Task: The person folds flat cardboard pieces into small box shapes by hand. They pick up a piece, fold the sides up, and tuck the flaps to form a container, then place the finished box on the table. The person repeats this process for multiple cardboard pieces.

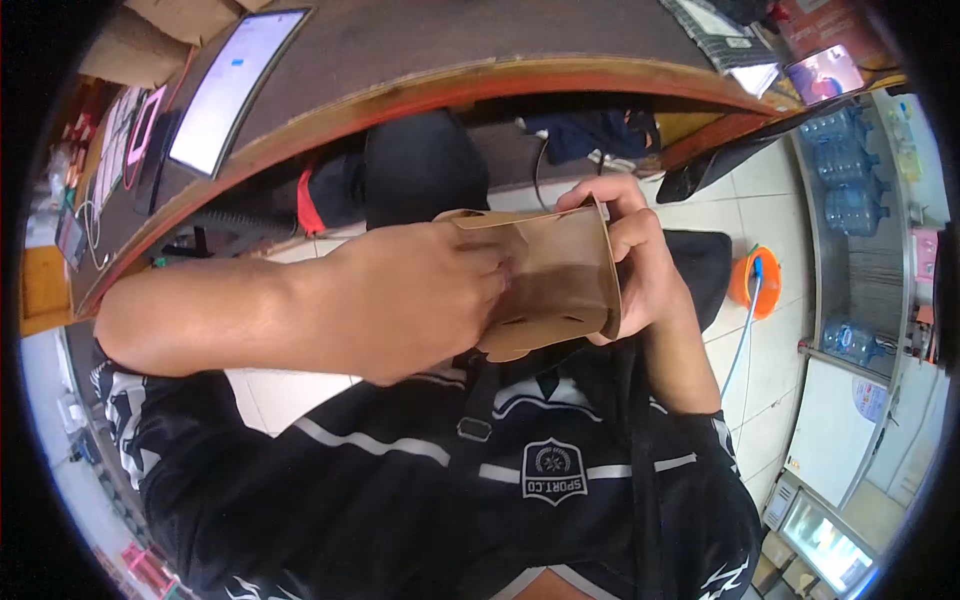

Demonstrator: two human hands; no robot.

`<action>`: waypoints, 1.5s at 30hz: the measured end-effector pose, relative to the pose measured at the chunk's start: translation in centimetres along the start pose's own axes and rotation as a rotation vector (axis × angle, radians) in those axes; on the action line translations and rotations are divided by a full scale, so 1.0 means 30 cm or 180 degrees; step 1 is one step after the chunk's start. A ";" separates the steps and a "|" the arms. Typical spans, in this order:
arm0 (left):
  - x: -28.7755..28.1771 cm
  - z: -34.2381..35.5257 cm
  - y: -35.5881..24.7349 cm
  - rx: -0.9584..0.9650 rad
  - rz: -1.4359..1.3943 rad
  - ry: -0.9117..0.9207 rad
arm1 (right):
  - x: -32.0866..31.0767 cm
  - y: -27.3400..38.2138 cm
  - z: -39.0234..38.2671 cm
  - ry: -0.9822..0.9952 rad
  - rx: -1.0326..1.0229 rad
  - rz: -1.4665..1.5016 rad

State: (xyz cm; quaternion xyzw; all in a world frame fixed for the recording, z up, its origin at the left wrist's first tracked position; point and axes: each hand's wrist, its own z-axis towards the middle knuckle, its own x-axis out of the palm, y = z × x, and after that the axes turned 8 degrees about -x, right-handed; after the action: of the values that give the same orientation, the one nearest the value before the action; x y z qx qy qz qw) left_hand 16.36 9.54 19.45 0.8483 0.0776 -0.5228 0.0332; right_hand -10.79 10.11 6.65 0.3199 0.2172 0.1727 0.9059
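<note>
A small brown cardboard box (565,262), open at its left end with flaps sticking out, is held in front of my chest. My left hand (425,290) reaches across from the left, back of the hand upward, its curled fingers partly inside the open end. The left thumb is hidden. My right hand (645,265) grips the box's right end, fingers bent round its upper edge and palm against the far side. Whether anything lies inside the box cannot be made out.
A dark desk (420,50) with a worn wooden edge curves ahead. On it are a lit phone-like screen (235,90) at left and a phone (825,75) at right. An orange bucket (765,300) stands on the tiles, beside shelves with large water bottles (850,165).
</note>
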 end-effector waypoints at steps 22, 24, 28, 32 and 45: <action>0.008 0.057 -0.032 -0.0625 0.0279 -0.1383 | 0.024 0.074 -0.012 -0.0539 -0.0137 -0.0233; -0.011 0.042 -0.032 -0.0609 -0.0055 -0.1276 | 0.017 0.080 -0.033 -0.0549 -0.0067 -0.0287; -0.178 -0.083 0.026 0.0008 -0.0379 -0.2306 | 0.004 0.066 -0.038 -0.1339 0.0364 -0.0212; -0.049 -0.088 0.079 0.0383 -0.1518 -0.4970 | 0.010 0.063 -0.097 -0.3066 0.1226 0.0715; 0.249 0.240 0.134 -0.0061 -0.2510 -0.4003 | 0.058 -0.009 0.064 -0.1576 -0.0036 0.0178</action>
State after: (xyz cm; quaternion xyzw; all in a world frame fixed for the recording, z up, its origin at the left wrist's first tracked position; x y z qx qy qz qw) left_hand 13.98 5.31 9.45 0.2976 0.3473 -0.8823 -0.1113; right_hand -8.31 9.73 7.34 0.3533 -0.0212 0.1153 0.9281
